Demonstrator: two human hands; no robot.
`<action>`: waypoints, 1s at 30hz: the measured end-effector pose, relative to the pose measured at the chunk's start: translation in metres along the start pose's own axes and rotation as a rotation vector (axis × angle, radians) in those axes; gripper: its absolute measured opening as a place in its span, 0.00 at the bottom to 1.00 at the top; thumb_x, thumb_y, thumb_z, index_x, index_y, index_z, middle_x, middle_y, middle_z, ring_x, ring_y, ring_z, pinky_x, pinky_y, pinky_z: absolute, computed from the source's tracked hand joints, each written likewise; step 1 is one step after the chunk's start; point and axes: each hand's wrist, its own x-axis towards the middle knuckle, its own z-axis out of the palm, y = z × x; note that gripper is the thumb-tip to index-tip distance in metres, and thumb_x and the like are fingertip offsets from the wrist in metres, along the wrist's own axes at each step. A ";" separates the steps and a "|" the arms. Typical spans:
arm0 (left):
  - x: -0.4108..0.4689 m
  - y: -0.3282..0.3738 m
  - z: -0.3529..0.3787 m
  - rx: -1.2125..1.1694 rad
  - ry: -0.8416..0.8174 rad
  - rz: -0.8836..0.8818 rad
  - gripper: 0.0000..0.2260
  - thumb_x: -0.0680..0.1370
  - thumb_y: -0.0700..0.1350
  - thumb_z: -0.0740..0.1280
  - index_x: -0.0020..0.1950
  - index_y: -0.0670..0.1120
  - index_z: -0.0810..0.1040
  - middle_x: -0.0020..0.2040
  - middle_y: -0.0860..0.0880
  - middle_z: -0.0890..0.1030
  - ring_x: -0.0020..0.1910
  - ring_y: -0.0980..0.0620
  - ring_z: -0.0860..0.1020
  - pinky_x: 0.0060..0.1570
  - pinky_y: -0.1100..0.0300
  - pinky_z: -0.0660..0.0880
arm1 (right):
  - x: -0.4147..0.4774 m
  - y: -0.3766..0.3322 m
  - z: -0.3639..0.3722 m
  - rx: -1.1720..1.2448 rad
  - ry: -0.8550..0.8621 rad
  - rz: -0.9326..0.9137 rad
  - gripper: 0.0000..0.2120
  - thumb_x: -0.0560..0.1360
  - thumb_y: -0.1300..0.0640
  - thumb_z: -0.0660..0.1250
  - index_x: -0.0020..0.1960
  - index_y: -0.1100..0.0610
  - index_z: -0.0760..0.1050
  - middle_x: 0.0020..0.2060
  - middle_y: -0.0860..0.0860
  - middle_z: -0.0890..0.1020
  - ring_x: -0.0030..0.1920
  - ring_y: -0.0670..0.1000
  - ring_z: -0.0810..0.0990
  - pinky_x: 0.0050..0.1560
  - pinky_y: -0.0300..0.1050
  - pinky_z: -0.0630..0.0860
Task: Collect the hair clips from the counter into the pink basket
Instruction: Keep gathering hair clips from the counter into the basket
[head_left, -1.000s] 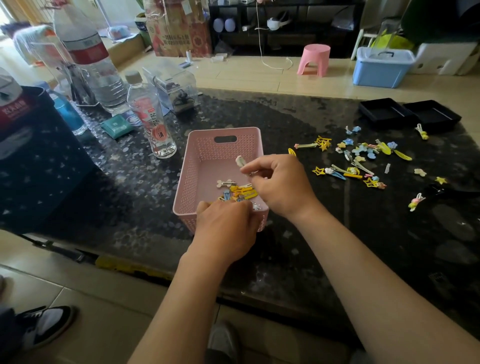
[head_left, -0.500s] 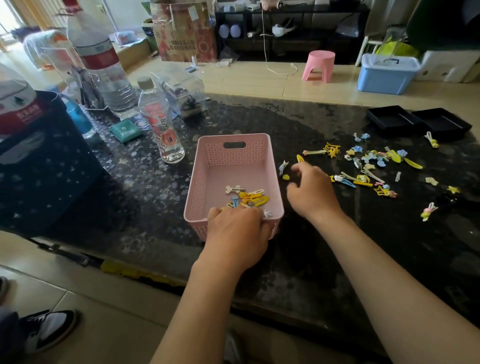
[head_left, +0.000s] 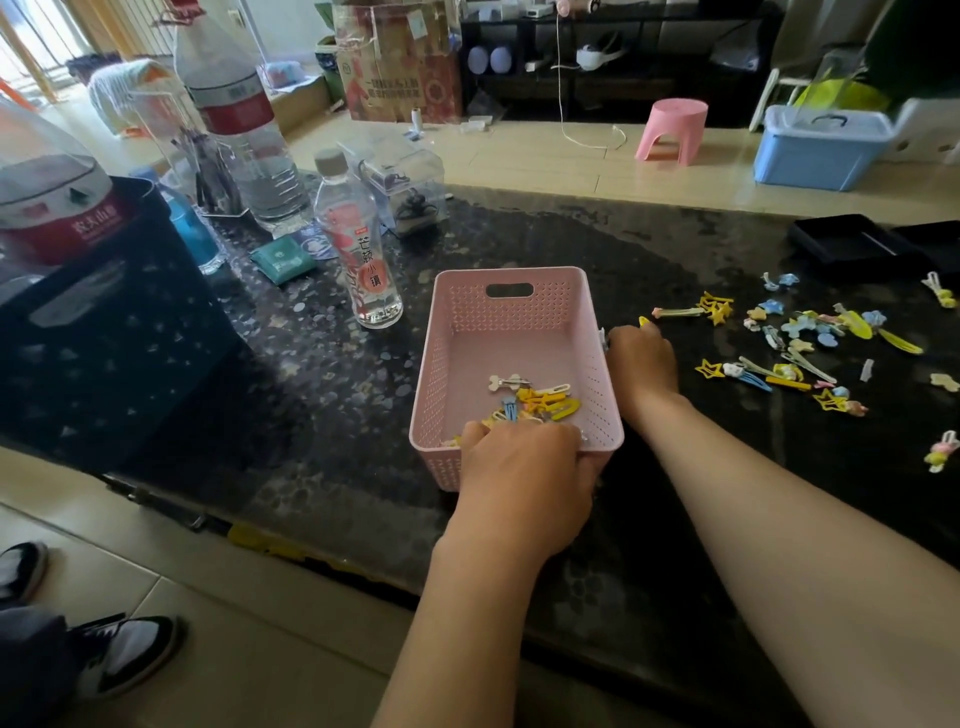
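The pink basket (head_left: 435, 364) stands on the dark speckled counter (head_left: 332, 415) with several yellow, white and blue hair clips (head_left: 540, 397) in its near end. My left hand (head_left: 524, 473) grips the basket's near rim, fingers hooked inside. My right hand (head_left: 644, 364) rests on the counter against the basket's right wall, fingers curled down over a pale hair clip (head_left: 603, 338) that peeks out at the fingertips. A small yellow clip (head_left: 644, 321) lies just beyond the knuckles. Several more loose clips (head_left: 800, 338) are scattered further right.
A small drink bottle (head_left: 361, 249) stands just left of the basket, with a large water bottle (head_left: 239, 124) and a clear box (head_left: 405, 182) behind it. A dark crate (head_left: 104, 332) fills the left side. Black trays (head_left: 852, 244) sit at the far right.
My right hand left the basket, where it dropped a clip, and moved right and down onto the counter beside the basket. My left hand stayed on the near rim.
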 end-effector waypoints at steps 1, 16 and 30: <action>0.001 0.000 0.000 0.002 0.002 0.002 0.16 0.80 0.59 0.55 0.44 0.50 0.75 0.43 0.50 0.79 0.45 0.46 0.75 0.51 0.49 0.62 | 0.001 -0.001 0.001 -0.012 0.023 -0.020 0.11 0.79 0.57 0.62 0.54 0.62 0.79 0.57 0.64 0.78 0.57 0.65 0.77 0.53 0.54 0.74; 0.003 0.001 -0.005 -0.011 -0.061 -0.013 0.14 0.80 0.57 0.55 0.42 0.52 0.73 0.41 0.53 0.78 0.44 0.48 0.75 0.50 0.50 0.61 | -0.038 0.049 -0.040 0.291 0.141 0.114 0.05 0.75 0.62 0.69 0.45 0.57 0.84 0.38 0.52 0.84 0.41 0.52 0.82 0.39 0.45 0.77; -0.001 0.042 0.007 0.104 0.002 0.019 0.12 0.80 0.56 0.56 0.47 0.53 0.75 0.47 0.51 0.81 0.50 0.46 0.77 0.46 0.52 0.59 | -0.098 0.025 -0.092 0.512 0.061 -0.404 0.15 0.72 0.66 0.67 0.58 0.59 0.83 0.55 0.55 0.84 0.54 0.51 0.81 0.58 0.40 0.75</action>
